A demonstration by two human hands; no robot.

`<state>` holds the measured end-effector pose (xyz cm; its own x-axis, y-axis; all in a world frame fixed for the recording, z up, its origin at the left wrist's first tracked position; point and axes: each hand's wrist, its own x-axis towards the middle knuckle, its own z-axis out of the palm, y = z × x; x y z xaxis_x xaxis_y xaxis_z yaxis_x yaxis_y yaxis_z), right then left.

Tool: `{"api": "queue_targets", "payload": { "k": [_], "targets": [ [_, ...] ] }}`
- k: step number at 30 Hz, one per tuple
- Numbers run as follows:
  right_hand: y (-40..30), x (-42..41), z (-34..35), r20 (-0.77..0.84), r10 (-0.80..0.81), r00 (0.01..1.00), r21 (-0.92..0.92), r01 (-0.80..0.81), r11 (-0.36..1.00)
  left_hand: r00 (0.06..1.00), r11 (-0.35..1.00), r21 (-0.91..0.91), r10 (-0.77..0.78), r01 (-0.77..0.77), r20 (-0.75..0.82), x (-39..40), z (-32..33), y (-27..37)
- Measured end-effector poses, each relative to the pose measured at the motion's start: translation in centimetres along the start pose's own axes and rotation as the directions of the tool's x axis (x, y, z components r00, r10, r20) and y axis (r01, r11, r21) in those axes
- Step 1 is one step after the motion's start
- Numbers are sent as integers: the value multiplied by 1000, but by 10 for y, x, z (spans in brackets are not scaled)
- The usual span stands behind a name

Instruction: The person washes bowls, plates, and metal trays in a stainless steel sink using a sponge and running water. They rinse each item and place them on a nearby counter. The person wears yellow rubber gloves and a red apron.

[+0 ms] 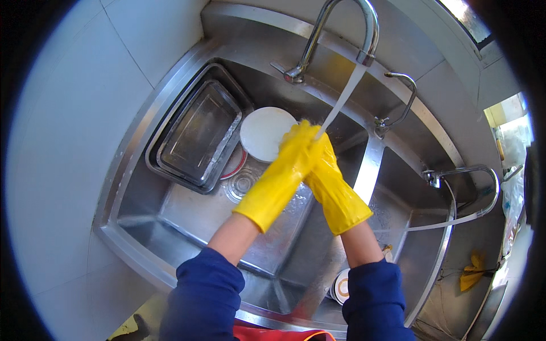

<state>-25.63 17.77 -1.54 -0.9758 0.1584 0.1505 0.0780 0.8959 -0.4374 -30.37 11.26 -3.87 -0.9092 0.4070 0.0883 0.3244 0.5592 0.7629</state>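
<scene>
My left hand [294,151], in a yellow rubber glove, meets my right hand [322,155], gloved alike, over the left basin of a stainless steel sink [196,213]. Water from the tall gooseneck faucet [371,34] falls onto the gloves. The hands overlap, so their fingers and anything between them are partly hidden. Just left of the gloves is a round white plate or lid [264,132], its right edge behind them. Below it shows part of a red-rimmed dish [236,164]. Rectangular metal trays [198,132] lean at the basin's left side.
A divider [369,170] separates the right basin, where a second stream runs from another faucet [490,179]. A small faucet [409,89] stands between them. A white lidded container [342,287] is near my right forearm. A yellow cloth or glove [471,273] hangs at the far right.
</scene>
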Motion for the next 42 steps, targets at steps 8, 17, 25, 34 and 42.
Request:
{"api": "queue_targets", "payload": {
  "k": [8,17,25,34,42],
  "targets": [
    [-31,-23,-36,-205,-497,844,-2,507,862,972,415,-886,-190,206,137,-31,-8,-25],
    [-11,-13,-36,145,-503,852,160,482,862,967,770,-632,-88,-86,-238,-57,15,12],
    [-17,-28,-41,161,-130,978,629,-1,777,927,732,-650,-68,-206,-369,-59,30,31],
    [6,18,-5,59,167,984,947,-2,-322,891,962,-25,240,-270,-385,-32,31,34],
    [7,29,14,117,226,967,993,-106,-60,949,269,-924,-237,270,208,14,57,-10]
  ]
}}
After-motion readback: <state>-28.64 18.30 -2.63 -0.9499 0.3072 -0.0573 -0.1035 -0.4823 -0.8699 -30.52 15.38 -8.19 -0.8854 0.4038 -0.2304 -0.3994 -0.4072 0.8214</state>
